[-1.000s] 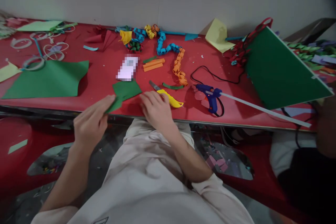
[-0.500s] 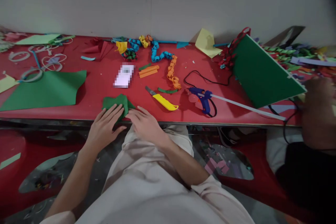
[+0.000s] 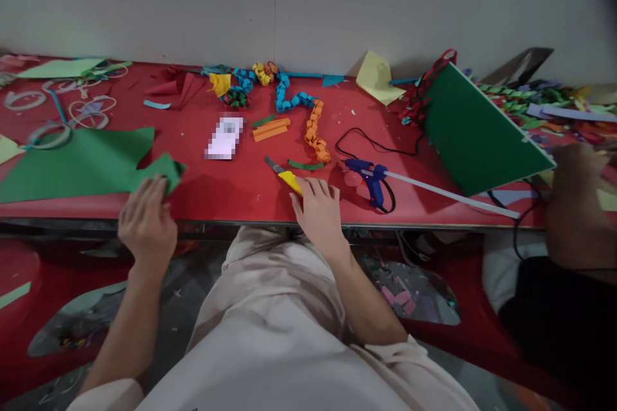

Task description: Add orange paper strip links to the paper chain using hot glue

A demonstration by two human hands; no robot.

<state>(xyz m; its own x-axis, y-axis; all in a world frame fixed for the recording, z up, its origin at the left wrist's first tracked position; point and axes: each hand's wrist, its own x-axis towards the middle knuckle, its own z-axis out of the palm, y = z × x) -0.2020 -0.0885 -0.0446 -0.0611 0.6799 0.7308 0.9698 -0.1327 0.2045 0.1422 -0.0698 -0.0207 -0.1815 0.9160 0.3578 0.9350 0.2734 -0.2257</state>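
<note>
My left hand (image 3: 148, 221) is closed on a small folded green paper (image 3: 166, 168), raised over the right end of a large green sheet (image 3: 81, 167). Over the yellow handle of a utility knife (image 3: 290, 181) lies my right hand (image 3: 319, 212); its fingers are curled round the handle, which they partly hide. The knife's grey blade points up and left. Right of that hand lies a blue glue gun (image 3: 370, 180) with a long white stick.
On the red table (image 3: 216, 196) are a phone (image 3: 225, 138), orange strips (image 3: 271, 130) and a paper chain (image 3: 315, 125). At the right, a green board (image 3: 477, 131) stands tilted near another person's blurred hand (image 3: 578, 186).
My left hand has lifted the small green paper and carried it left. My right hand has left the paper, moved right and taken hold of the knife's handle.
</note>
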